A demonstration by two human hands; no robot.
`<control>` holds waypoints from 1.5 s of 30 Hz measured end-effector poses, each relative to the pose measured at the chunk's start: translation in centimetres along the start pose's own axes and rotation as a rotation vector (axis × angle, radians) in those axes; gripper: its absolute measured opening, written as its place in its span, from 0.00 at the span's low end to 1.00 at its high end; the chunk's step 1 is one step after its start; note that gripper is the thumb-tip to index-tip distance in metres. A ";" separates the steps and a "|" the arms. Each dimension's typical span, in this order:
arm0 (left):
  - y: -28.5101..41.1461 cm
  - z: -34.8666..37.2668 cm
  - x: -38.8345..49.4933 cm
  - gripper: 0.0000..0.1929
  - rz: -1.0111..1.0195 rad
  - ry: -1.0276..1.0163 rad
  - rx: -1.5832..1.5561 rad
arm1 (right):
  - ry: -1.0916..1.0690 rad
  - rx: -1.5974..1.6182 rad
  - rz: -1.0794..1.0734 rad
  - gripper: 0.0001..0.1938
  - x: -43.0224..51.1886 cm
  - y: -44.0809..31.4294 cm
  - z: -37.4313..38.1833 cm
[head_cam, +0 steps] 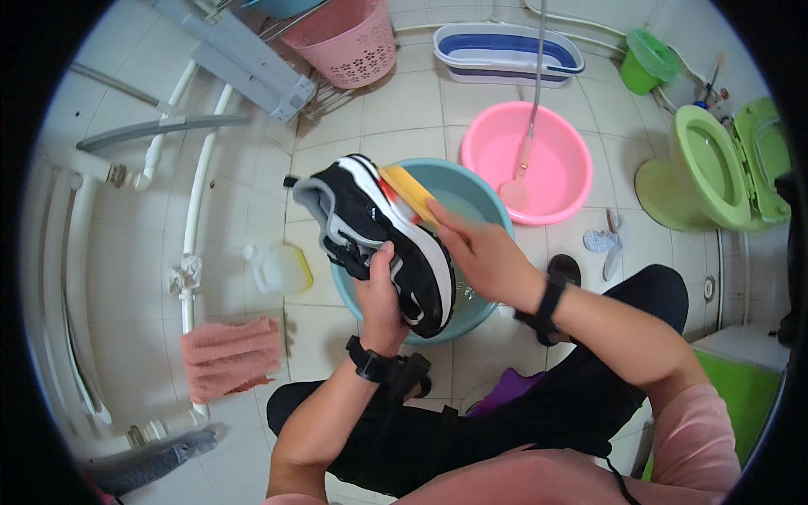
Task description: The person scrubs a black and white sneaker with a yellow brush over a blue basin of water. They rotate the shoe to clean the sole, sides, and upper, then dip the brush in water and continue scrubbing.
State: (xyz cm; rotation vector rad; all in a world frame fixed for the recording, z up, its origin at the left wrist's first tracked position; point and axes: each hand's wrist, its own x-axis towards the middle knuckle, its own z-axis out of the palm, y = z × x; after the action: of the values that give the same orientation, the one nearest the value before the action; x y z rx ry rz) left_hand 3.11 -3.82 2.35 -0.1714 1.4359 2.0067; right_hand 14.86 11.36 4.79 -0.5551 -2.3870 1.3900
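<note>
My left hand grips a black sneaker with a white midsole, its thumb over the lace area. The shoe is tilted on its side above a teal basin of cloudy water. In my right hand is what looks like a yellow scrubbing brush, its red and white underside blurred. The brush lies against the edge of the sole. Some bubbles show on the water below the right hand.
Beyond the teal basin stands a pink basin with a shower head inside. A jug of yellow liquid stands left. Pipes and a pink towel line the left wall. A green toilet and slippers are right.
</note>
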 end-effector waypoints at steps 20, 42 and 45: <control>2.0 0.6 -1.9 0.40 -0.586 -0.616 -0.361 | 0.012 0.569 0.745 0.29 4.4 6.3 0.4; 1.7 -2.5 1.3 0.41 -0.404 -0.365 0.232 | 0.010 0.705 0.612 0.21 4.0 4.3 4.7; 0.9 -3.9 2.4 0.35 -0.400 -0.312 0.201 | -0.096 0.652 0.614 0.21 5.5 5.0 6.4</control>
State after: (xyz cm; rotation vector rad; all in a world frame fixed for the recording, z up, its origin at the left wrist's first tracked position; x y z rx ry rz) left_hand -0.29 -6.45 0.45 -0.0491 1.2750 1.4835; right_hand 7.93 11.43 -2.17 -1.0830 -1.7002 2.3485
